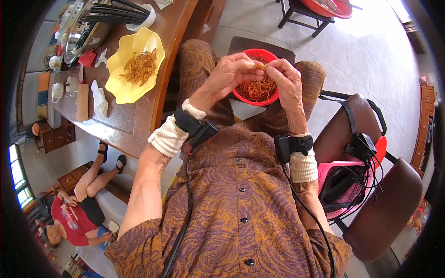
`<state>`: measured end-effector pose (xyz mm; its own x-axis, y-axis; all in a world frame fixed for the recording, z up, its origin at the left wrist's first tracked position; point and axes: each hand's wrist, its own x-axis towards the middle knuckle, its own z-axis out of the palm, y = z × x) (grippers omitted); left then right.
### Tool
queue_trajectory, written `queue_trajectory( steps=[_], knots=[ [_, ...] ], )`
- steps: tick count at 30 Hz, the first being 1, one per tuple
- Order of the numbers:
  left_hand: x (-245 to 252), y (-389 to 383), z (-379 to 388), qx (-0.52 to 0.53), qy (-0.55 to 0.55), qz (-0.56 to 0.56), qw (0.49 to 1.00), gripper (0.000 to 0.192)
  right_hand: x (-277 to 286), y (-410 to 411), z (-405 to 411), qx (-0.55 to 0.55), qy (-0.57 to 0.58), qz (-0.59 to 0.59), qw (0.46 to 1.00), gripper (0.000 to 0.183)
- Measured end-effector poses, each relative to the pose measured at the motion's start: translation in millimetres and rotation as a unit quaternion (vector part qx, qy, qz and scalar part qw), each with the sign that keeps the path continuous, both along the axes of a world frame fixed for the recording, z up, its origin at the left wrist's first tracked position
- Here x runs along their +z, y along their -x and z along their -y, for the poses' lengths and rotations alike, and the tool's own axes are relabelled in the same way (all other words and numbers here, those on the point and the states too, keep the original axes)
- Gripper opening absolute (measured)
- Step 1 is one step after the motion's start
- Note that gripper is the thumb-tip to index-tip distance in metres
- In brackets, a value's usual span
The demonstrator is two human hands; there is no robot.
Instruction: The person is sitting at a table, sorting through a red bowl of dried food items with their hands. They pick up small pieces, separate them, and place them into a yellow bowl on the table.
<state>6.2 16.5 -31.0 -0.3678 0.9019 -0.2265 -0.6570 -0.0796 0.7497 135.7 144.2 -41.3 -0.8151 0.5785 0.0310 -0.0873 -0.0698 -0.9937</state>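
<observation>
My left hand (233,71) and my right hand (285,79) meet above a red plastic bowl (240,93). Between the fingertips of both hands is a small yellow-brown dried strand (260,66). The bowl holds a heap of thin, curly, orange-red dried strands (257,89), perhaps a dried plant or fungus. It rests on a dark stool (240,43) between my knees. To the left, a yellow scalloped dish (120,94) stands on a wooden table, with a smaller pile of paler brown strands (139,67) in it.
The wooden table (121,128) also bears cups (57,91), crumpled tissue (100,99) and a white bowl (147,21) by black sticks. At right, a brown chair (382,215) carries a pink basket (325,180) with cables. Another person (74,215) sits at lower left. Cables hang from my wrist straps.
</observation>
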Motion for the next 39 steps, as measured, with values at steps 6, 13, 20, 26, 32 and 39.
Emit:
queue_trajectory(
  steps=[6, 13, 20, 26, 32, 39],
  knots=[
    [-1, -1, -3, -0.002, -0.026, 0.042, 0.999, 0.011, -2, 2, 1, 0.008, 0.145, -0.065, 0.987, 0.009],
    [-8, -1, 3, 0.009, 0.041, -0.013, 0.999, 0.021, 6, -4, -7, 0.008, 0.054, 0.009, 0.998, 0.007],
    [-23, -2, 3, 0.011, 0.104, -0.076, 0.992, 0.023, 12, -7, -14, -0.016, 0.004, 0.043, 0.999, 0.006],
    [-26, 3, 6, 0.035, 0.079, -0.035, 0.996, 0.023, 19, -13, -25, -0.029, 0.008, 0.001, 1.000, 0.005],
    [-31, -4, 3, -0.008, 0.116, -0.304, 0.946, 0.036, 26, -2, -16, -0.011, 0.016, -0.008, 1.000, 0.006],
    [19, -1, 1, 0.002, -0.002, -0.258, 0.966, 0.035, 36, 11, -4, 0.004, -0.101, 0.076, 0.992, 0.008]
  ],
)
